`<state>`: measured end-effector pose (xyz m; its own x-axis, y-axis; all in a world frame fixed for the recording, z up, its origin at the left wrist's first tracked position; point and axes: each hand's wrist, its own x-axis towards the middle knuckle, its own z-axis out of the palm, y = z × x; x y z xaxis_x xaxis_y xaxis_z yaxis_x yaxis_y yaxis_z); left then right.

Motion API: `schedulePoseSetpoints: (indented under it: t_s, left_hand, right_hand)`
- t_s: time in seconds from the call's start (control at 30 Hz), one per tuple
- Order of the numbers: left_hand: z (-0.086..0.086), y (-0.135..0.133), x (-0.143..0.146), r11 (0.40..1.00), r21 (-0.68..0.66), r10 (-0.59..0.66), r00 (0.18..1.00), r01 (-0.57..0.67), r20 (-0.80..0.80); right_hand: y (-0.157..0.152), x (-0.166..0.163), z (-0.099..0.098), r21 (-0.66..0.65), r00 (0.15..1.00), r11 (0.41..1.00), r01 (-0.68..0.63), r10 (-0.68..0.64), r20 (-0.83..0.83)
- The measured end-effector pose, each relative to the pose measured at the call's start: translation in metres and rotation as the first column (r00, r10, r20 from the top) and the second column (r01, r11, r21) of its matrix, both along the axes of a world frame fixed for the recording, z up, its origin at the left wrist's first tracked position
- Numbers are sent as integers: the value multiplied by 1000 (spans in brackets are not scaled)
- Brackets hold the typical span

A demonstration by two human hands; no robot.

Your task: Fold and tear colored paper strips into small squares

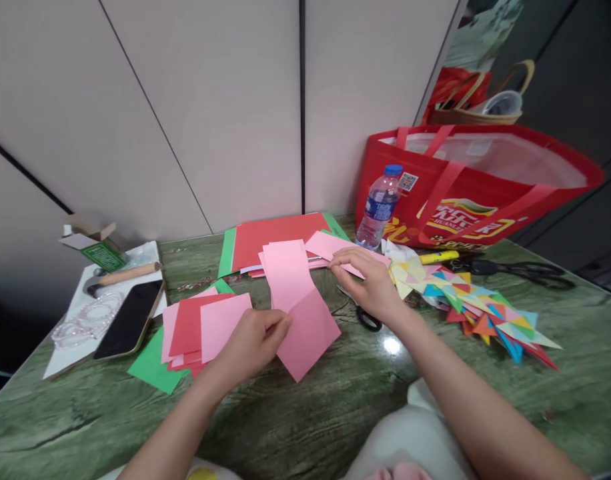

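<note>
My left hand [259, 339] is closed in a pinch on the left edge of a pink paper square [308, 337], which is turned cornerwise. The square overlaps the near end of a stack of pink paper strips [288, 267]. Another pink paper strip [321, 244] lies to the right, and my right hand [368, 283] has its curled fingertips at its lower edge, seemingly gripping it. Part of that strip is hidden behind the hand. Scissors [369, 320] with black handles lie below my right hand, partly covered. Left of my left hand are pink squares [225, 317], red squares [188, 327] and green paper [158, 363].
Red sheets [280, 233] lie against the cabinet. A water bottle [379, 210] stands before a red bag [485, 180]. Folded colourful paper pieces [478, 303] and black scissors [520, 270] are at right. At left are a phone [130, 320], a wooden-handled tool [130, 273] and a small box [98, 247].
</note>
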<state>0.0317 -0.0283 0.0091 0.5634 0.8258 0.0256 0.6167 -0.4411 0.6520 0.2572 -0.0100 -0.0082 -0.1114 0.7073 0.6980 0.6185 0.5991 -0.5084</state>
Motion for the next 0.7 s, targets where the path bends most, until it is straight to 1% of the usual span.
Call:
schedulePoseSetpoints:
  t_s: [0.03, 0.07, 0.13, 0.17, 0.27, 0.4, 0.5, 0.57, 0.63, 0.7]
  left_hand:
    - [0, 0, 1, 1000, -1, -4, 1000, 4, 7]
    - [0, -1, 2, 1000, 3, -10, 1000, 10, 18]
    - [0, -1, 3, 1000, 17, -16, 999, 16, 48]
    - [0, -1, 3, 999, 30, -12, 998, 10, 60]
    - [0, -2, 3, 996, 93, 5, 999, -9, 47]
    - [1, -4, 2, 982, 190, 15, 1000, -17, 10]
    - [3, -3, 0, 972, 229, 46, 998, -54, 38]
    - [4, 0, -3, 971, 223, 73, 994, -90, 81]
    - [7, 4, -7, 965, 201, 136, 979, -166, 154]
    - [10, 10, -13, 938, 158, 258, 927, -308, 273]
  right_hand:
    - [-3, -4, 1, -46, 998, 998, -40, 38, -50]
    - [-6, -9, 1, -105, 991, 988, -111, 102, -81]
    - [-11, -22, -1, -182, 965, 949, -257, 241, -106]
    - [-14, -28, -2, -203, 952, 931, -303, 286, -109]
    - [-17, -39, -6, -227, 942, 915, -332, 310, -128]
    - [-17, -36, -2, -248, 942, 912, -326, 292, -164]
    - [-14, -24, 4, -266, 946, 919, -291, 236, -220]
    - [-10, -14, 5, -261, 952, 939, -225, 156, -262]
    - [-5, -4, 4, -229, 953, 970, -84, 12, -302]
    - [-1, 2, 0, -176, 926, 979, 103, -159, -343]
